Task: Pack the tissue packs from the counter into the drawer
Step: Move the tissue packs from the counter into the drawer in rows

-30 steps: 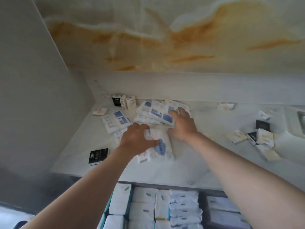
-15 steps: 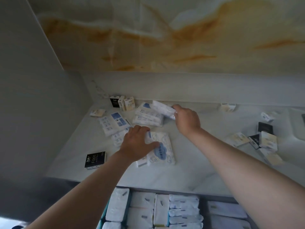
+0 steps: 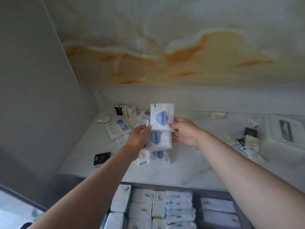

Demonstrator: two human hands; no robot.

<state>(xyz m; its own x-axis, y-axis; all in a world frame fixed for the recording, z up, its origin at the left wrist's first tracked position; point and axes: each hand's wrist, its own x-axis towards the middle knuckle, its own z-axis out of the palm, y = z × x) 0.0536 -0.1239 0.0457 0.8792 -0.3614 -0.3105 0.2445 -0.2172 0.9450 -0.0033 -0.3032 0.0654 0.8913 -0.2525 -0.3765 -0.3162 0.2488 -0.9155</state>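
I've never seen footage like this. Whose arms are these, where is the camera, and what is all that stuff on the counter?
No machine here: a person wears a camera on the head, looking down along both arms. The left hand and right hand together hold up blue-printed tissue packs over the pale marble counter. More small packs lie scattered there, among them a black pack at the left. Below, the open drawer already holds rows of white packs.
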